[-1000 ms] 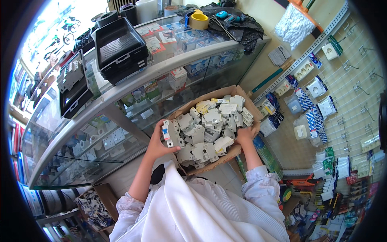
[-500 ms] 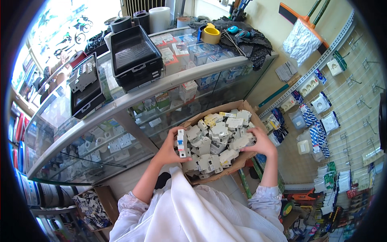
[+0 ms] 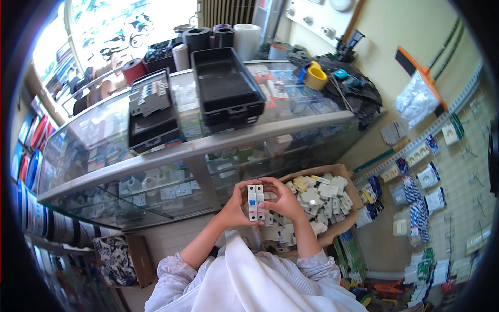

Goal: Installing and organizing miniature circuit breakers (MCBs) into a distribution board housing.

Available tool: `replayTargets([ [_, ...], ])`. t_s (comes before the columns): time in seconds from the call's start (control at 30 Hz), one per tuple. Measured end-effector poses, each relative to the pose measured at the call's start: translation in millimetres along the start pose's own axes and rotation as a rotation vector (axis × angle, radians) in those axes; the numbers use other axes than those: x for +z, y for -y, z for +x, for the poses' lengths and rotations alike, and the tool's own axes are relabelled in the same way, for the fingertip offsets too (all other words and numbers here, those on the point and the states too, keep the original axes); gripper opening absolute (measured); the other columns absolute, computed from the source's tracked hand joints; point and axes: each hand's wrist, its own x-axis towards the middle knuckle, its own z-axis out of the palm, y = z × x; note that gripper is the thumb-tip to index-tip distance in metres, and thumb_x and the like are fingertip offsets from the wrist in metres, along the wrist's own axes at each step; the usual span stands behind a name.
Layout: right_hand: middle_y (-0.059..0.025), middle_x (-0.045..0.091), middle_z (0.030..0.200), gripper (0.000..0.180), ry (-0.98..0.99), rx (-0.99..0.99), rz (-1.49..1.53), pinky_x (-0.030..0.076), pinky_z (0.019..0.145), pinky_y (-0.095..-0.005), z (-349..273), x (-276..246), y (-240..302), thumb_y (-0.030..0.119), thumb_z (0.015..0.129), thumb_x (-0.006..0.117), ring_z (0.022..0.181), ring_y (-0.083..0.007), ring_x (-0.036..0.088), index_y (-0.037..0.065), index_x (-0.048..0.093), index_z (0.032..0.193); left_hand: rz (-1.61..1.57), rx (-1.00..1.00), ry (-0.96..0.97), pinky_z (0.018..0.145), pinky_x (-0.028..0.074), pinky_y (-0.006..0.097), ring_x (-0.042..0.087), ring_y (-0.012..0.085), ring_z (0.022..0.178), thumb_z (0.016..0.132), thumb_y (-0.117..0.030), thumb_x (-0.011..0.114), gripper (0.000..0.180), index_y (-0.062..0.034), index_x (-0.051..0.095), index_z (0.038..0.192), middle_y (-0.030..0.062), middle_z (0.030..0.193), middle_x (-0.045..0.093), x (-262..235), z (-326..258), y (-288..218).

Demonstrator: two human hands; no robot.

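Two white circuit breakers stand side by side, held up between my hands. The left breaker has a blue switch, and my left hand grips it with fingers and thumb curled round its side. Around the right breaker my right hand is closed, its thumb lying across the front. The two breakers look pressed together. Beyond and to the right, a cardboard box holds many loose white breakers, partly hidden behind my right hand and forearm.
A glass display counter runs across in front of me. On it are an open black tray with several breakers, stacked black trays and yellow tape. Hanging goods line the right wall; another filled box stands lower left.
My right hand has left the box with a breaker and come to my left hand. The two breakers now sit side by side. My view has shifted, so the counter and box appear lower and farther right.
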Motion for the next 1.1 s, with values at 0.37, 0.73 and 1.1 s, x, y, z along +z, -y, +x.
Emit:
replayTargets([
  [0.37, -0.0121, 0.050, 0.121, 0.066, -0.088, -0.151, -0.213, 0.048, 0.086, -0.0354, 50, 86, 13, 0.032, 0.071, 0.076, 0.109, -0.0241, 0.053, 0.002, 0.047, 0.123, 0.173, 0.040, -0.192, 0.102, 0.037, 0.040, 0.040, 0.0230, 0.122, 0.050, -0.020, 0.086, 0.098, -0.0061, 0.027, 0.127, 0.0129, 0.130, 0.037, -79, -36, -33],
  [0.73, -0.0121, 0.053, 0.116, 0.061, 0.101, -0.555, -0.760, 0.049, 0.084, -0.0328, 74, 168, 103, 0.017, 0.060, 0.080, 0.101, -0.0255, 0.056, 0.004, 0.057, 0.115, 0.384, 0.066, -0.228, 0.100, 0.036, 0.037, 0.041, 0.0212, 0.120, 0.050, -0.019, 0.087, 0.102, -0.0074, 0.026, 0.130, 0.0090, 0.128, 0.040, -146, -61, -110],
  [1.1, -0.0132, 0.051, 0.107, 0.052, 0.238, -0.665, -0.845, 0.044, 0.085, -0.0363, 104, 236, 139, 0.008, 0.067, 0.073, 0.101, -0.0299, 0.048, 0.002, 0.056, 0.116, 0.310, 0.128, -0.232, 0.096, 0.039, 0.036, 0.036, 0.0169, 0.121, 0.054, -0.012, 0.082, 0.097, -0.0082, 0.024, 0.131, 0.0077, 0.129, 0.033, -201, -80, -152],
])
